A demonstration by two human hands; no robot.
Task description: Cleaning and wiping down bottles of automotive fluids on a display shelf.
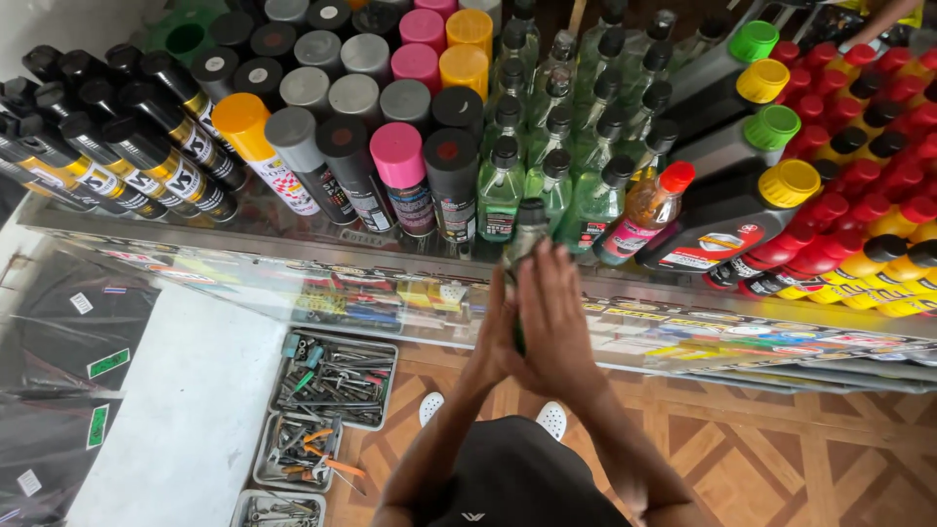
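Observation:
A green bottle with a black cap (529, 224) is pressed between my two palms, upright, just in front of the glass counter's edge. My right hand (554, 314) covers most of its body from the right, fingers stretched upward. My left hand (495, 332) presses from the left and is mostly hidden behind the right. Only the cap and upper shoulder of the bottle show above my fingertips. Right behind it stand rows of similar green bottles (549, 146).
The glass counter (293, 249) carries spray cans (400, 161) at left, red-capped bottles (859, 195) at right and dark oil bottles (727, 220) with coloured caps. Trays of hand tools (337, 381) sit on the floor below. My white shoes (551, 420) stand on wood-pattern flooring.

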